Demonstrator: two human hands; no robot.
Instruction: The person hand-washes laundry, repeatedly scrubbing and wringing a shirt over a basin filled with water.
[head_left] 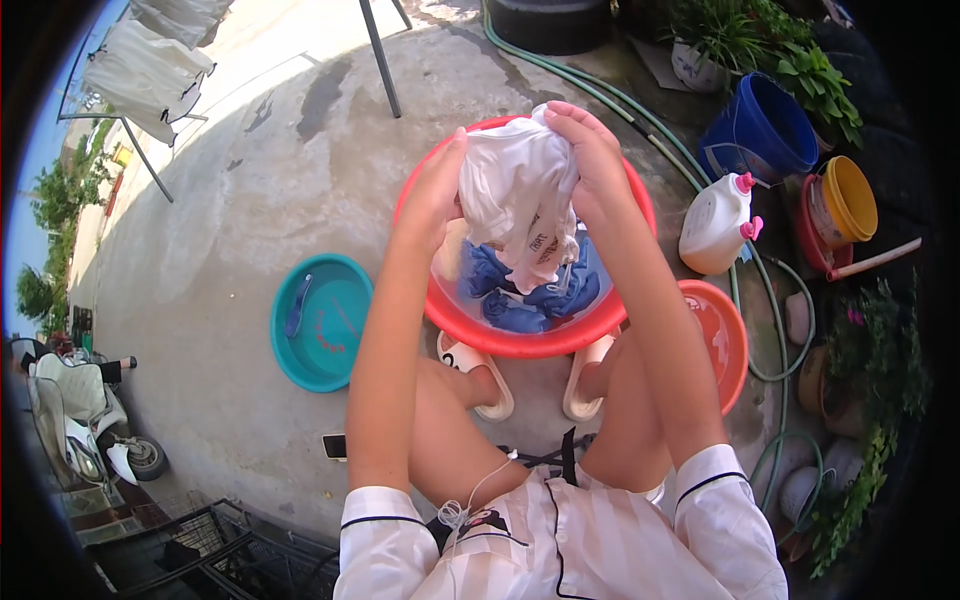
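Both my hands hold up a wet white shirt (515, 190) with dark printed lettering over a large red basin (520, 343). My left hand (440, 190) grips its left edge, with fingers partly hidden behind the cloth. At the upper right edge, my right hand (590, 150) pinches the fabric between thumb and fingers. The shirt's lower end hangs down into the basin. Below it, blue cloth (515, 312) lies in the water, partly covered by the shirt.
A teal basin (300, 370) with a blue brush-like item stands left. On the right are an orange-red basin (735, 345), a white jug (715, 225) with pink caps, a blue bucket (760, 130), a yellow bucket (852, 200) and a green hose (650, 135). A phone (334, 446) lies on the concrete.
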